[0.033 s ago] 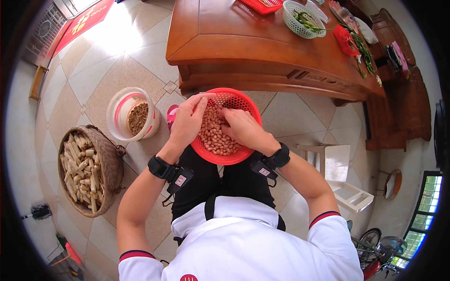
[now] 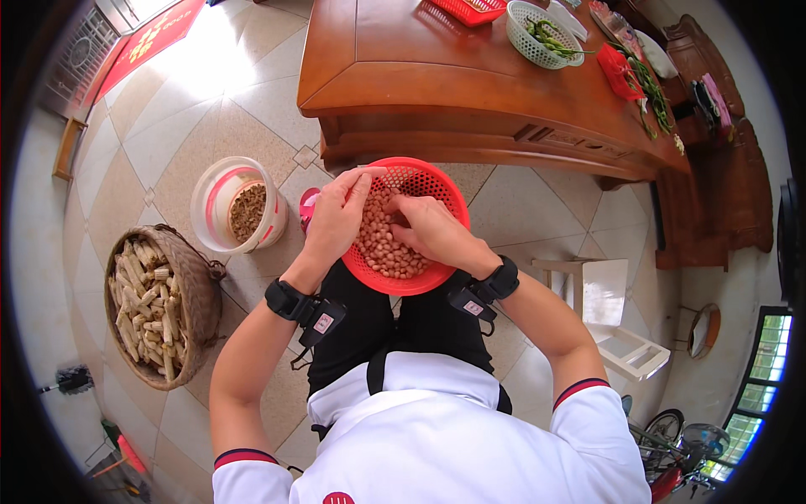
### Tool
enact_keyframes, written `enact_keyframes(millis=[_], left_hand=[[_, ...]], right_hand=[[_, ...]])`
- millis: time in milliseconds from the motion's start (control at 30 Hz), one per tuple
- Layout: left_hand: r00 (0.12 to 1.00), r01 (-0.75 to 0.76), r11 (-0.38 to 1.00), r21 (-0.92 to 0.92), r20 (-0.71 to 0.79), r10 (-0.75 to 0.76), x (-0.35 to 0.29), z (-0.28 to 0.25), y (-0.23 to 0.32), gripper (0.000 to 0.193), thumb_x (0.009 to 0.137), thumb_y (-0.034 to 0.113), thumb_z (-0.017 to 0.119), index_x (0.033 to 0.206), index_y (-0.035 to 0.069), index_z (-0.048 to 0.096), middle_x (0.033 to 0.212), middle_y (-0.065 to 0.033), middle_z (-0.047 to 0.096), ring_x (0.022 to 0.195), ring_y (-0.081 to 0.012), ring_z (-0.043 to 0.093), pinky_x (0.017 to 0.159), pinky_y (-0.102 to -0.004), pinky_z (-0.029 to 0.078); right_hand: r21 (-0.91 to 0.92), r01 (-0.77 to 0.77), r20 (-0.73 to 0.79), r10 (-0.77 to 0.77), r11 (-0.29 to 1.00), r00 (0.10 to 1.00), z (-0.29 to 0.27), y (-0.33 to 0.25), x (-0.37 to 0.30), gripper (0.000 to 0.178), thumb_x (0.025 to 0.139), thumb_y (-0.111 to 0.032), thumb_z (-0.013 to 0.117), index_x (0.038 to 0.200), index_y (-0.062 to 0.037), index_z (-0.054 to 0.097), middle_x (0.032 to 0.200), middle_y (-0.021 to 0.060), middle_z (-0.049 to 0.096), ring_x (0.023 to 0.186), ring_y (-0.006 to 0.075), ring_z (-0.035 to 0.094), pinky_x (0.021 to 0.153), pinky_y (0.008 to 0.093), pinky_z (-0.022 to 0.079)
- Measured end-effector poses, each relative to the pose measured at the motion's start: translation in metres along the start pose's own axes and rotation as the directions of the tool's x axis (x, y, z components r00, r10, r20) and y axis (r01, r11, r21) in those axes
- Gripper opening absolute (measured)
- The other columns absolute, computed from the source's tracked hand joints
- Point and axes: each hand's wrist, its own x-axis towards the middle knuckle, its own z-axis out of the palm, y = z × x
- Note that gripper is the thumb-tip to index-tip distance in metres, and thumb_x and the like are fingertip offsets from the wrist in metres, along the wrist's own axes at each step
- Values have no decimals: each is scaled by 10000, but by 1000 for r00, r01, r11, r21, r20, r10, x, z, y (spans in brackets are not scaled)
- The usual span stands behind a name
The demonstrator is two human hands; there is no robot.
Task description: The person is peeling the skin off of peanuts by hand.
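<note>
A red plastic colander rests at my lap, partly filled with shelled peanuts of a pinkish tan. My left hand grips its left rim, the fingers lying together over the edge and the thumb alongside. Inside, my right hand reaches down into the peanuts from the right. Its fingers are bent, with a gap between them and the thumb; the fingertips are partly hidden among the nuts, and I see nothing held.
Left of me stand a white bucket with brown bits inside and a woven basket of corn cobs. A wooden table lies ahead, bearing a pale green colander of green vegetables. White stool-like furniture is at the right.
My right hand's fingers have shifted slightly to the left among the peanuts. My left hand and the colander stay in place.
</note>
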Motion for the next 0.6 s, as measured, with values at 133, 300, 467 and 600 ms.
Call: enact_keyframes(millis=[133, 300, 467, 600], left_hand=[[999, 26, 1000, -12, 23, -26, 1, -2, 2, 265, 978, 149, 444, 1092, -16, 618, 1012, -103, 663, 958, -164, 600, 864, -286, 450], [999, 23, 999, -27, 24, -23, 1, -5, -5, 262, 973, 146, 446, 1098, -9, 616, 1009, -106, 663, 955, -161, 598, 861, -285, 450], [1000, 13, 1000, 7, 28, -14, 1, -4, -2, 252, 966, 144, 459, 1106, 3, 614, 1019, -111, 657, 948, -160, 598, 856, -285, 451], [999, 38, 999, 6, 21, -38, 1, -3, -2, 247, 964, 144, 465, 1105, 7, 615, 1019, -109, 654, 947, -157, 596, 858, -284, 450]], right_hand=[[470, -24, 8, 23, 882, 1000, -18, -18, 8, 228, 828, -89, 631, 1000, 56, 597, 928, 180, 673, 844, 246, 673, 774, 317, 515], [336, -66, 30, 59, 940, 998, -52, -18, 4, 193, 817, -95, 631, 965, 28, 619, 868, 169, 674, 805, 260, 670, 732, 334, 517], [-134, -9, 421, 65, 991, 905, -56, -18, -7, 203, 785, -167, 660, 886, 9, 649, 770, 167, 664, 769, 319, 649, 716, 383, 507], [259, -36, 308, -48, 965, 950, -34, -16, -9, 162, 742, -156, 677, 804, -7, 670, 738, 177, 650, 749, 344, 639, 700, 429, 505]])
